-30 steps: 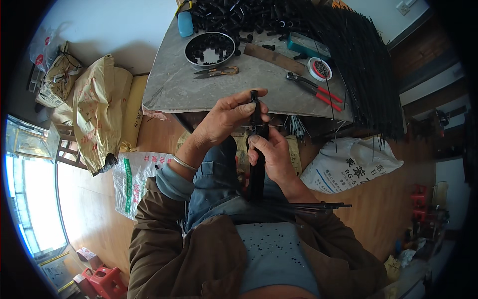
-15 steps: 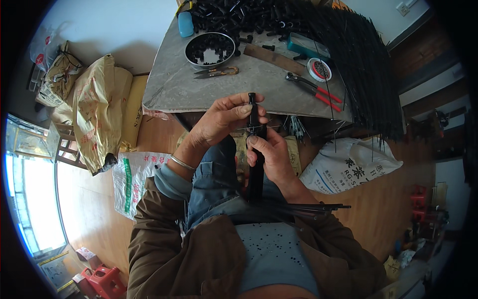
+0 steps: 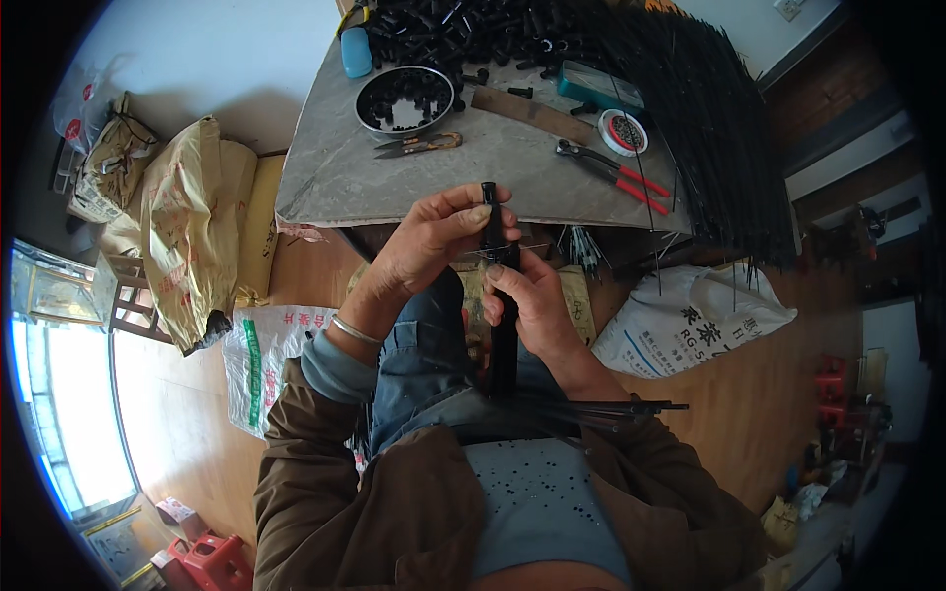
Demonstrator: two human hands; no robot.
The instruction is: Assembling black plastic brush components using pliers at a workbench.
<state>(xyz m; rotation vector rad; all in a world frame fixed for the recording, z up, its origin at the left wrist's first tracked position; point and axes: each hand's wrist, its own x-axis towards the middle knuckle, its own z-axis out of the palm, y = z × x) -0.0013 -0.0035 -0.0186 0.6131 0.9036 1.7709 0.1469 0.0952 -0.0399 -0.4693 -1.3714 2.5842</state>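
Grey tabletop (image 3: 414, 187) ahead; just below its edge, left hand (image 3: 429, 241) and right hand (image 3: 532, 305) both clamp an upright black rod (image 3: 505, 335).

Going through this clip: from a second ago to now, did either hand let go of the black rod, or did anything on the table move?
Hardly anything changed. The left hand still pinches the top of the upright black rod, and the right hand still grips it lower down; both only shifted slightly. The pliers, bowl and scissors on the table stayed put.
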